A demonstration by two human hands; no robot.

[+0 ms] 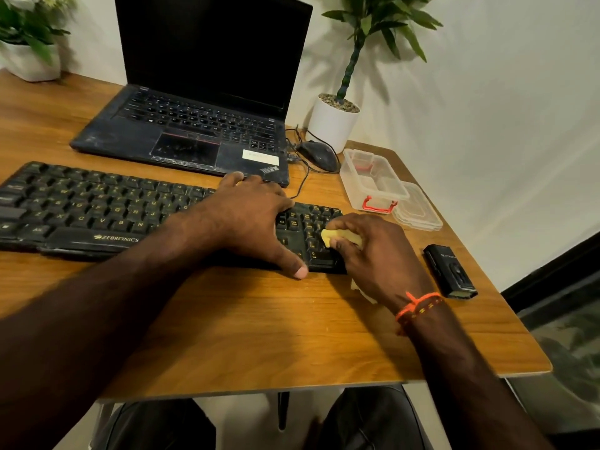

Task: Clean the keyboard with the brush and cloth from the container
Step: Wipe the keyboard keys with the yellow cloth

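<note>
A black keyboard (97, 212) is laid across a wooden surface (259, 326), seen from above by a head-worn camera. The left hand (250, 219) is spread flat over the keyboard's right-hand portion, fingers relaxed and nothing held, its thumb reaching the keyboard's front edge. The right hand (376, 254) is placed on the keyboard's number pad at its right end, and a yellow cloth (337, 237) is gripped in its curled fingers and pressed against the keys; a pale corner of cloth is seen under the wrist. Just right of the keyboard, a clear plastic container (373, 180) with red clasps is set open, its lid (418, 209) beside it. A small black brush-like tool (451, 271) is laid right of the keyboard, nearer the surface's edge. Behind the keyboard, a dark laptop (194, 125) and a mouse (319, 155) are placed.
</note>
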